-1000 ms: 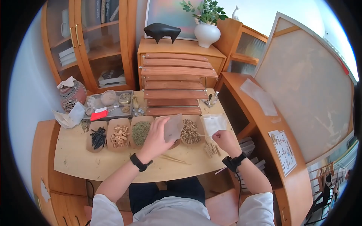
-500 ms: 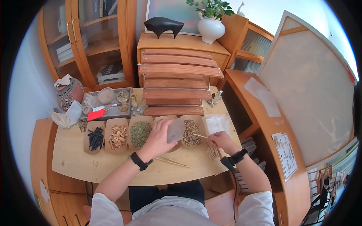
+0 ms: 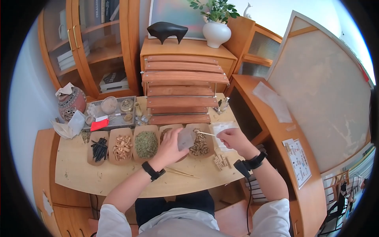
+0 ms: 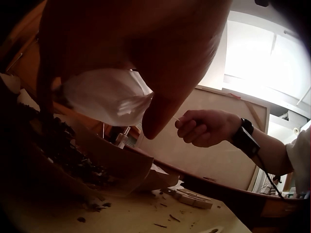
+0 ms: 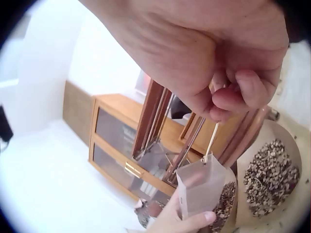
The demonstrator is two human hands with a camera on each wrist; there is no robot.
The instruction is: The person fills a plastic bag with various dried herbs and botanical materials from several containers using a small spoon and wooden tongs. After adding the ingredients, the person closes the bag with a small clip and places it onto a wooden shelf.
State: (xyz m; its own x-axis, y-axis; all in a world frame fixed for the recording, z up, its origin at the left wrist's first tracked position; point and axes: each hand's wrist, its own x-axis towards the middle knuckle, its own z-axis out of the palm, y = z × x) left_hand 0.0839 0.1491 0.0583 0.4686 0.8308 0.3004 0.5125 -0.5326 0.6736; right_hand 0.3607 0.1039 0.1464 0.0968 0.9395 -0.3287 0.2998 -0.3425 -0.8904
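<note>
Evidently this is a filling step, to judge by how close the two hands are working. The left hand [image 3: 170, 144] grips a translucent pouch [image 3: 186, 139], thumb on one face and fingers curled behind, holding it above the trays, near the chopped pale pieces [image 3: 200, 147]. The right hand [image 3: 237, 140] pinches a thin stick [image 5: 212, 138] between thumb and fingertips, the other fingers folded in, and its far end meets the pouch's upper edge. I can't tell whether that end carries anything. Doing this well, I'd say, means squeezing the pouch lightly so its mouth stays wide, bringing the tip fully inside the rim before tipping it, and turning the stick slowly. Keeping the pouch over a matching tray would let any strays drop back among their own kind.
</note>
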